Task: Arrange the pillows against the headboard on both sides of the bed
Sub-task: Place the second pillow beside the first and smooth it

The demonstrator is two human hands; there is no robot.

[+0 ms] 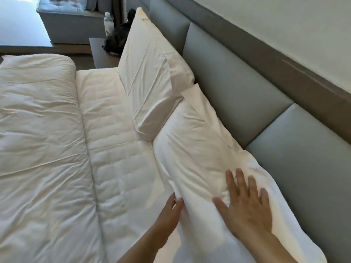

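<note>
Pressing flat on the near pillow (199, 158), the right hand (247, 207) has fingers straight and spread, grip released, palm down on the cover. Left hand (169, 215) sits at that pillow's mattress-side edge, fingers straight against the fabric, thumb alongside; grip also released, nothing pinched as far as the view shows. Near pillow lies along the base of the grey padded headboard (237, 92), its long side touching the panels, surface creased around the right hand. Far pillow (150, 78) stands tilted, leaning back on the headboard, its lower corner overlapping the near pillow's far end. Duvet (41, 139) is folded back to the left, leaving a strip of quilted mattress (114, 149) bare between duvet and pillows. Beyond the far pillow: bedside bench (102, 54) carrying a clear bottle (108, 23) and a dark bag (117, 38), touching or just beside each other.
</note>
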